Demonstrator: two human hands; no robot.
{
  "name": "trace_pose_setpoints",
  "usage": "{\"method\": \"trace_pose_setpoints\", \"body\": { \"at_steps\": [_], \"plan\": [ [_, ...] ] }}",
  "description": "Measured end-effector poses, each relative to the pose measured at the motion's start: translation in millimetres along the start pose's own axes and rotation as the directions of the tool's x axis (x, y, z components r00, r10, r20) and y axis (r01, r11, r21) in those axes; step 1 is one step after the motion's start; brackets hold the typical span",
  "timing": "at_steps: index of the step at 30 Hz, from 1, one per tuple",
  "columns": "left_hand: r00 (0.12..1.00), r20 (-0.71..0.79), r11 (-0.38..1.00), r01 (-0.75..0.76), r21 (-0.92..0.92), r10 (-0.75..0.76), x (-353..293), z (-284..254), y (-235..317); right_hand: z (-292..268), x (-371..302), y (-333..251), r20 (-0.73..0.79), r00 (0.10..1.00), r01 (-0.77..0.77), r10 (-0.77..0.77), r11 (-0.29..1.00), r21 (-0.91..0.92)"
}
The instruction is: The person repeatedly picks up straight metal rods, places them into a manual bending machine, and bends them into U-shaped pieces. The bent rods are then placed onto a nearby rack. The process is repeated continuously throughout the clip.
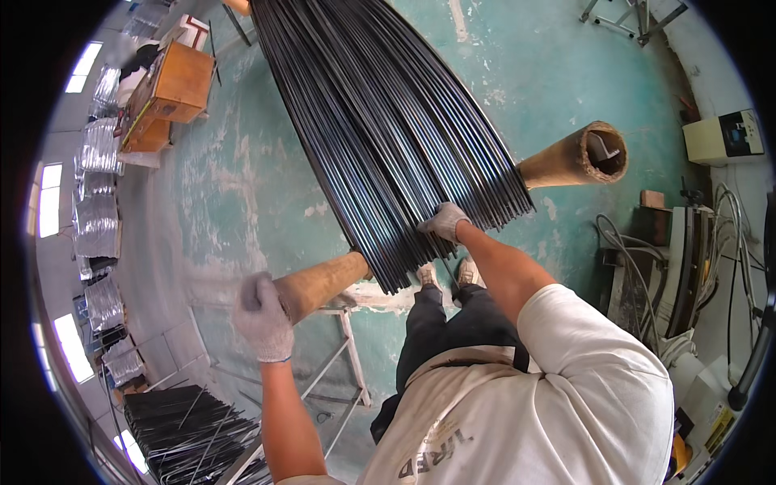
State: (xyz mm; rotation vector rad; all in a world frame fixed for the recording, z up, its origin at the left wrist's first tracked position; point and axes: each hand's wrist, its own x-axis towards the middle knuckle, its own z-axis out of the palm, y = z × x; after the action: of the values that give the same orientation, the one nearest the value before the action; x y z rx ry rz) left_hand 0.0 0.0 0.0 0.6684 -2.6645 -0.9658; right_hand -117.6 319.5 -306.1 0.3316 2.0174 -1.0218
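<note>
A wide layer of long, thin black rods point(388, 137) runs away from me, resting across brown cardboard tubes. My right hand point(444, 222), in a pale work glove, is on the near part of the rods. Its fingers are closed at one black rod, whose end seems to stick out below the others. My left hand point(264, 317), also gloved, is beside the open end of the near-left cardboard tube point(323, 283). Its fingers look curled; whether anything is in them is hidden. The tube's other end point(605, 153) juts out at the right, with an angled pale piece inside.
A pale metal frame point(349, 356) stands below the left tube end. More dark rods point(186, 432) are heaped at the lower left. Wooden furniture point(182, 81) and wrapped bundles point(99, 218) line the left. Machinery with hoses point(675, 267) stands at the right.
</note>
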Motion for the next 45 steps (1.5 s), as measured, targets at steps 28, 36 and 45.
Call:
{"method": "trace_pose_setpoints", "body": {
  "at_steps": [28, 36, 45],
  "plan": [
    [0.481, 0.876, 0.683, 0.651, -0.331, -0.034, -50.9, 212.8, -16.7, 16.8, -325.9, 103.0, -0.356, 0.915, -0.191, 0.192, 0.981, 0.037],
    [0.122, 0.992, 0.064, 0.990, -0.124, 0.027, -40.5, 299.8, 0.7, 191.1, -605.2, 236.1, -0.489, 0.602, -0.685, 0.631, 0.723, 0.091],
    [0.206, 0.976, 0.475, 0.853, -0.217, 0.077, -137.1, 239.7, 52.7, 270.1, -629.7, 327.4, -0.772, 0.332, -0.670, 0.542, 0.711, 0.212]
  ]
}}
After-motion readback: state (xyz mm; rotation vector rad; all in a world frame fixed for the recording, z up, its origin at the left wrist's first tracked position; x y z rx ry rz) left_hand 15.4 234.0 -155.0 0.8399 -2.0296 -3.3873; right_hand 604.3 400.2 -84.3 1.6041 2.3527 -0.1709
